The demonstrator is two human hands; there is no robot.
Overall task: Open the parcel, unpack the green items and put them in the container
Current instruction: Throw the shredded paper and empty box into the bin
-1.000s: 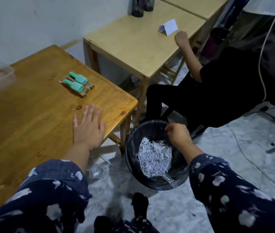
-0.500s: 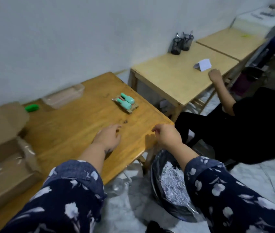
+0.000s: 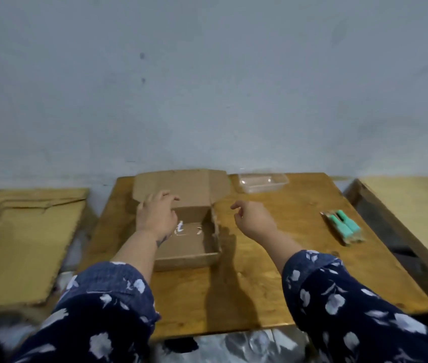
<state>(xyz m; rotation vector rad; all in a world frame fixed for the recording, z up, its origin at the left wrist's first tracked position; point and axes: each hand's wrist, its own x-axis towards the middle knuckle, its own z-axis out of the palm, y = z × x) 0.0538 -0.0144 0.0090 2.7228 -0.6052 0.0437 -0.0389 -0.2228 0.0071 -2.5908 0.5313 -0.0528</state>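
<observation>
While the earlier frame looked right toward the bin and a seated person, the view now faces the wall, and both are out of frame. Wooden table (image 3: 273,271) fills the middle, both arms reaching over it. Flattened cardboard (image 3: 21,247) lies well left of the left hand. Open cardboard box (image 3: 189,247) now sits dead centre, lid flap folded back toward the wall; half a second ago it was off at the left edge. Left hand (image 3: 156,217) has moved from the table's near edge to over the box's left side, fingers loosely spread, holding nothing, wrist crossing the box's left wall. Right hand (image 3: 253,218) has left the table edge and hangs just right of the box, fingers curled and slack, empty, apart from the box wall. Clear plastic container (image 3: 263,182) sits beyond the right hand by the wall, nothing green visible in it. Green items (image 3: 345,226), two side by side on a wrapper, lie well right of the right hand on the table, untouched. Box interior shows only pale markings; blurred.
</observation>
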